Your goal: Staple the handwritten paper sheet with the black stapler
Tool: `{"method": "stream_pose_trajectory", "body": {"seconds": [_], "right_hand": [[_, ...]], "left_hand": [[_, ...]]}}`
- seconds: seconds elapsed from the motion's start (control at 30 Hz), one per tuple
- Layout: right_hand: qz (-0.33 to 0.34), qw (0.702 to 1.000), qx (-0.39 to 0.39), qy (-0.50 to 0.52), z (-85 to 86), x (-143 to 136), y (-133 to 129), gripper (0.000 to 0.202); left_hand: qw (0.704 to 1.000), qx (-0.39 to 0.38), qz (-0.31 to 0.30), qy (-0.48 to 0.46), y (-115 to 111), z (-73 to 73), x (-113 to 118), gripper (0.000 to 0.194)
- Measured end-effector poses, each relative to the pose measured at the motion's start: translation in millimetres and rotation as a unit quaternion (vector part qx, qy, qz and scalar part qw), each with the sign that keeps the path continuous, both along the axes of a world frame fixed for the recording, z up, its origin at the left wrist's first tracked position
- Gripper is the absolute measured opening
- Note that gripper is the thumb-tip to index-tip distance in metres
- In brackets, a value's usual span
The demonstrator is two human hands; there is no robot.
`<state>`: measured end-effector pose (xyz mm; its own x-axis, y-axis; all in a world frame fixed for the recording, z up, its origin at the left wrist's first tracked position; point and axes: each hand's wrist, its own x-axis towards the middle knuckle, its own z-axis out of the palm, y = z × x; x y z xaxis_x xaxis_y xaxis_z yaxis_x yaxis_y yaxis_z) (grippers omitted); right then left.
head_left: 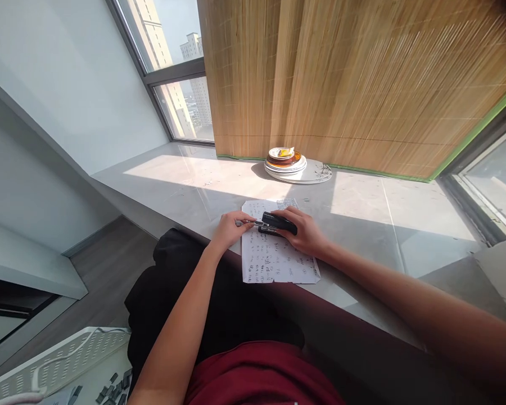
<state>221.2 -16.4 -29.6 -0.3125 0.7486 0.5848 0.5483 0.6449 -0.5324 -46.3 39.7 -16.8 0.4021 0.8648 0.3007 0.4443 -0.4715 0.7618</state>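
Note:
A black stapler lies over a sheet of handwritten paper on the light stone sill, its top arm raised from its base at the left end. My right hand is wrapped round the stapler's right end. At the stapler's left end my left hand pinches a thin, grey, metallic-looking piece between thumb and fingers; it meets the open front of the stapler. Whether that piece is part of the stapler or separate is too small to tell.
Stacked plates with a small yellow item stand on an oval board at the back, before a bamboo blind. The sill ends at its front edge near my lap. A white perforated basket is at the lower left.

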Motion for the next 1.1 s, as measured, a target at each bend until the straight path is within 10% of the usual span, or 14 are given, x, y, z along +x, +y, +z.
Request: {"method": "stream_pose_trajectory", "body": {"seconds": [0.3, 0.67, 0.9, 1.1], "right_hand": [[0.032, 0.999, 0.031, 0.029, 11.6, 8.2, -8.0, 0.036], [0.116, 0.992, 0.037, 0.032, 18.5, 7.5, -15.2, 0.048], [-0.298, 0.945, 0.086, 0.103, 18.3, 18.5, -8.4, 0.047], [-0.346, 0.933, 0.089, 0.033, 12.7, 24.2, -3.2, 0.050]], "left_hand": [[0.996, -0.052, -0.061, -0.041, -8.8, 12.2, -14.5, 0.026], [0.974, 0.070, -0.213, 0.037, -2.1, 22.8, 14.1, 0.014], [0.940, 0.113, -0.257, 0.196, 37.0, 20.3, 6.6, 0.030], [0.919, 0.162, -0.232, 0.276, 43.7, 36.0, 35.8, 0.025]]}}
